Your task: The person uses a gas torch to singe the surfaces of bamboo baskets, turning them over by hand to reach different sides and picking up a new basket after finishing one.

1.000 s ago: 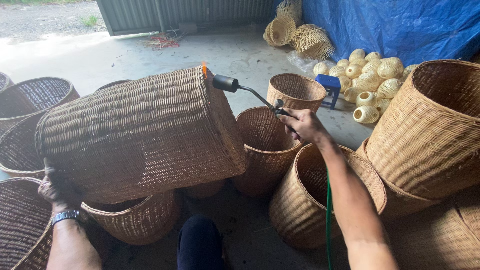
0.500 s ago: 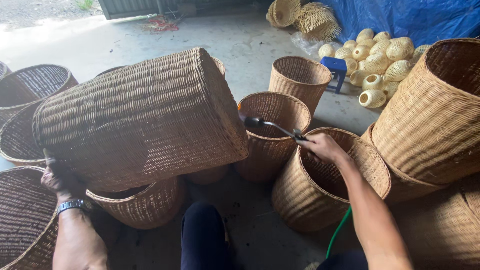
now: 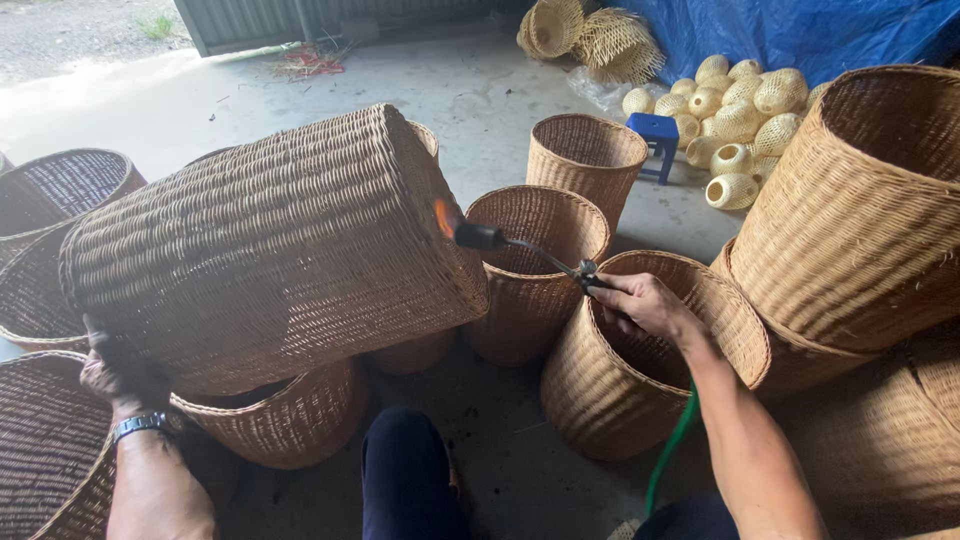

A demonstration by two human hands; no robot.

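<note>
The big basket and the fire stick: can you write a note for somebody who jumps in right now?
Left hand: grips the rim of the big woven basket, which lies tipped on its side over a smaller basket.
Right hand: holds the gas torch, fed by a green hose.
The flame is lit and licks the basket's base edge.
Done: cannot tell how much of the weave has been passed over.
Left: cannot tell; many other baskets stand around.
</note>
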